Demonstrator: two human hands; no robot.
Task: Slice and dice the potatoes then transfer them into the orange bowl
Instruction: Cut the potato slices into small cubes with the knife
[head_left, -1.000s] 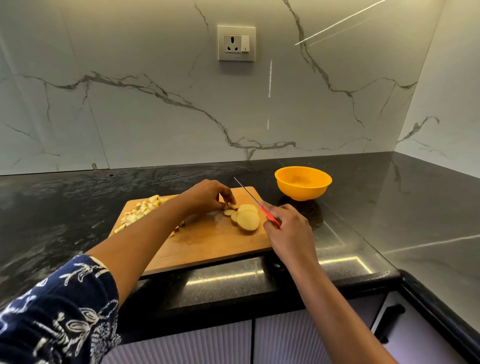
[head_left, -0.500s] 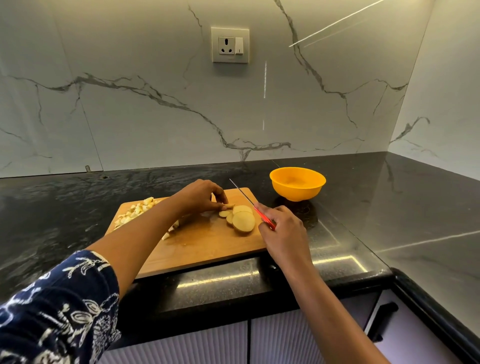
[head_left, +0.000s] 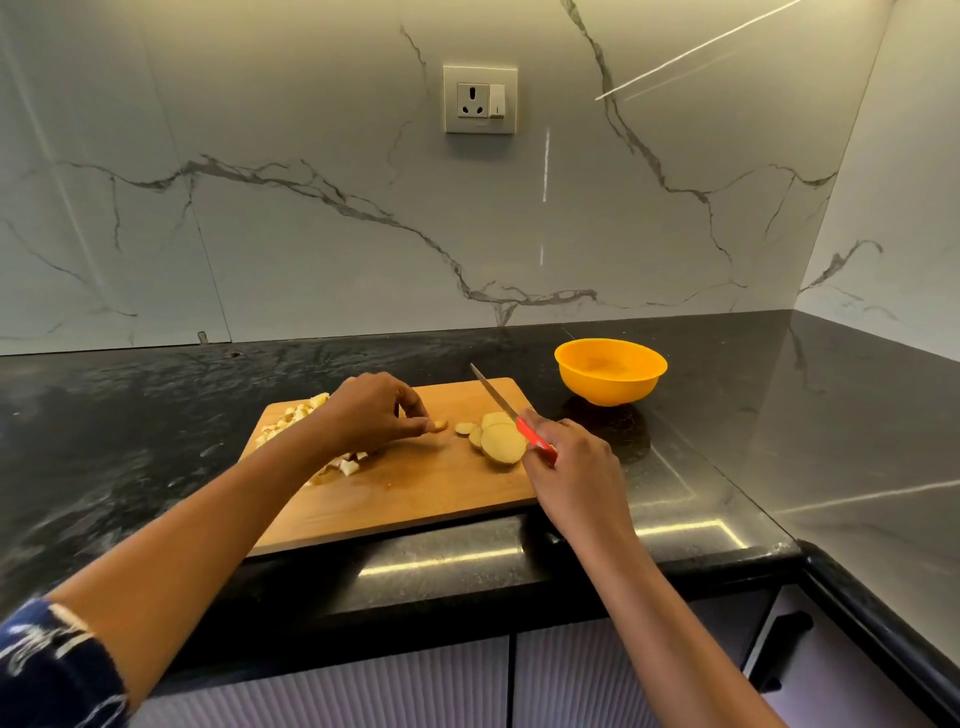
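The left hand (head_left: 371, 410) hovered low over the middle of the cutting board (head_left: 415, 493), its thumb and fingertips pinched on a small potato piece (head_left: 439, 426) that poked out toward the right. Directly under and behind that hand lay the diced potato (head_left: 301, 415), a pile of pale cubes spread along the board's left part, with a few cubes showing below the wrist near the board's centre.

The right hand (head_left: 571, 467) was closed around the red handle of a knife (head_left: 511, 415), at the board's right edge. The blade angled up and away toward the far edge of the board, its tip clear of the wood and of any potato. Just left of this hand, touching or nearly touching the handle, sat the potato slices (head_left: 496, 439): a few round discs overlapping one another, the largest nearest the hand, a smaller one lying apart toward the pinched piece. A bare strip of board separated the slices from the left fingertips.

The orange bowl (head_left: 610, 371) stood on the black countertop (head_left: 779, 415), beyond and to the right of the right hand, just off the board's far right corner and apart from it. Its inside looked empty. Behind everything rose the marble wall with a socket (head_left: 480, 100).
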